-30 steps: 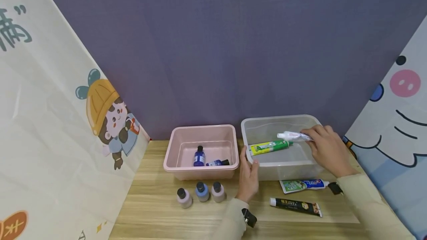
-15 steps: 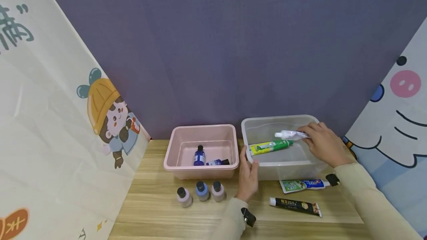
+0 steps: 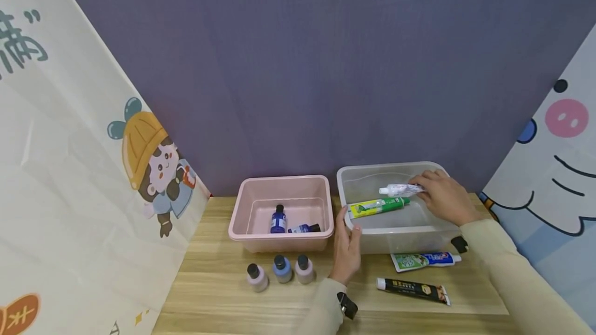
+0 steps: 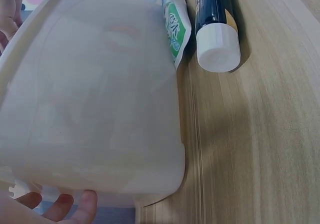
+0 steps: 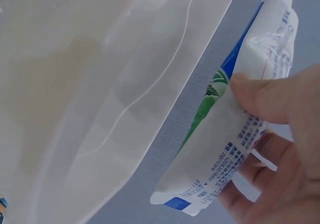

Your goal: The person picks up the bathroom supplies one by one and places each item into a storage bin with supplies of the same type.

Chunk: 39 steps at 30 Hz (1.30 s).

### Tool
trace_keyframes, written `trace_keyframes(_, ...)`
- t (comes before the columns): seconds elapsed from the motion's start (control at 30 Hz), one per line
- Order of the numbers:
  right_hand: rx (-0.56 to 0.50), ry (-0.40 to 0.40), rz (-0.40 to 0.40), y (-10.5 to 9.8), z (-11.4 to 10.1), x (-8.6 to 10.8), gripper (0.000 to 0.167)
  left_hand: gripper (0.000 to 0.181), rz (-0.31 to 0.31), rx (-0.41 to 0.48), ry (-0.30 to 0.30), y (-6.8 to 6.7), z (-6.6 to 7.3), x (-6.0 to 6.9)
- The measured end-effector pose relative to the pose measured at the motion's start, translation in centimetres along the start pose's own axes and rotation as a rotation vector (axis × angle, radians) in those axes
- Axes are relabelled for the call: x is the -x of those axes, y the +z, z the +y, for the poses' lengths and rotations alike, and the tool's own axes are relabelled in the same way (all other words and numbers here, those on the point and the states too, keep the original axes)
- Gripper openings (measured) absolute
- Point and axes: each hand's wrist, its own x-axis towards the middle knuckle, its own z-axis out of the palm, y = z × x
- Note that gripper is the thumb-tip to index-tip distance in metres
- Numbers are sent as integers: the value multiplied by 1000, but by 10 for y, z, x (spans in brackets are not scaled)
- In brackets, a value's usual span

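“满” on white printed cloth [image 3: 79,169], left of pink rectangular plastic bin [image 3: 284,244].
Right of it: blurred blue print on white soft plastic tube [image 5: 220,114].

We saw soft, even, rather dim light in the head view. In the left wrist view, a faint shadow darkened the counter [image 4: 280,149]; in the right wrist view, the box [image 5: 155,49] looked slightly blurred.

Left hand [image 3: 345,257]: bare | Left sleeve [image 3: 321,309]: cream, long | Left wrist unit [image 3: 347,305]: black, boxy | Right hand [image 3: 444,198]: bare | Right sleeve [image 3: 512,278]: cream, long | Right wrist unit [image 3: 459,244]: black, boxy
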Motion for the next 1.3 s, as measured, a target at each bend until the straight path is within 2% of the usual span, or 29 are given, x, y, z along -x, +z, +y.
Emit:
trace_keyframes(0.27,-2,16,-55,1,4,-7,28,57,12,-22,17,1,-3,-1)
trace_keyframes(0.6,-26,24,-117,0,5,-17,29,59,12,-25,-1,2,-1,0)
trace_keyframes(0.67,-29,17,-127,0,6,-19,29,59,13,-32,11,2,-1,0)
trace_keyframes(0.93,-66,4,-226,5,10,-27,28,58,14,-55,38,0,-1,-1)
trace_keyframes(1.13,-74,-34,-267,6,9,-26,25,58,17,-61,22,-2,-1,3)
trace_keyframes(1.3,-96,-17,-319,12,10,-25,26,57,-2,-59,5,-5,2,7)
